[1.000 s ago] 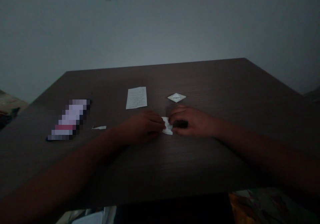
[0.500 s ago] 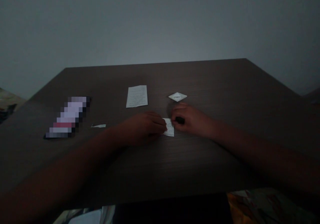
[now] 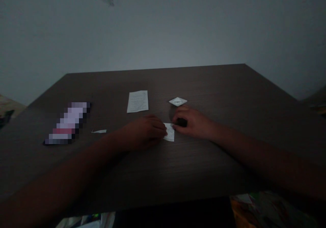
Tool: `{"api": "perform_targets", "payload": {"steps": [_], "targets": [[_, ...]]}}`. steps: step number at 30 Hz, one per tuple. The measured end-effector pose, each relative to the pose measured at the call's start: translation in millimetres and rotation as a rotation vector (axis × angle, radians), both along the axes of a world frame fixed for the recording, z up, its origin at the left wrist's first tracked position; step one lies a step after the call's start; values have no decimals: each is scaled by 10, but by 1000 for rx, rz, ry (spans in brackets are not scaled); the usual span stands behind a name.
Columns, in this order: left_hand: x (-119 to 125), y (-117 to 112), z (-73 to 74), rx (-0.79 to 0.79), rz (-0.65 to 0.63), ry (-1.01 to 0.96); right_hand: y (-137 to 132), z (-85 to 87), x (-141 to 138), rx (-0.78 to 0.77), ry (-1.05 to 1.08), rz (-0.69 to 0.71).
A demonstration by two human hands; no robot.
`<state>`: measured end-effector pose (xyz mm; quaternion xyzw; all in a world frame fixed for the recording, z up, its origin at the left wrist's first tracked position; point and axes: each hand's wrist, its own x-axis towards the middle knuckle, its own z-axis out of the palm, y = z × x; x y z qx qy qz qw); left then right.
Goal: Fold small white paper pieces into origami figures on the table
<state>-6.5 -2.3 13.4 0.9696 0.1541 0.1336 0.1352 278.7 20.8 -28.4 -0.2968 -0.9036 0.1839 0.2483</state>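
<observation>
A small white folded paper [image 3: 169, 135] lies on the dark wooden table [image 3: 178, 167] between my hands. My left hand [image 3: 144, 133] rests on the table with fingers curled, its fingertips pressing the paper's left edge. My right hand [image 3: 192, 122] is also curled, with fingertips pinching the paper's upper right corner. Part of the paper is hidden under both hands. The room is dim.
A white printed slip [image 3: 138, 101] lies beyond my left hand. A small folded diamond-shaped paper [image 3: 177, 101] sits just past my right hand. A thin paper scrap [image 3: 99, 131] and a blurred-out flat object [image 3: 67, 122] lie at the left. A grey wall stands behind.
My right hand has drawn in slightly and its fingertips have shifted onto the paper's upper corner. More of the paper shows below. My left hand has barely moved.
</observation>
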Motion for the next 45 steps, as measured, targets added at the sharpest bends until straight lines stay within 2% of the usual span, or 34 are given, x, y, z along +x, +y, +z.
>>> {"api": "perform_targets", "payload": {"steps": [5,10,13,16,18,23,28,33,39,45], "targets": [[-41,24,49,-62,-9,11,-92,59,-21,68,-125,117],[-138,59,74,-190,-8,1,-120,105,-30,60,-143,106],[-180,95,21,-221,80,-30,-144,131,-36,55,-149,94],[-182,117,-68,-195,197,-43,-162,133,-51,53,-159,75],[-165,116,-127,-173,225,-54,-166,122,-61,53,-169,67],[-119,96,-171,-121,207,-11,-156,88,-64,74,-173,44],[-144,112,-47,-192,184,49,-170,68,-51,65,-171,0],[-203,137,34,-263,181,94,-245,117,-62,49,-202,-32],[-188,172,-26,-266,147,35,-284,149,-103,-4,-237,-70],[-80,118,-68,-234,232,27,-313,123,-143,0,-223,-106]]}}
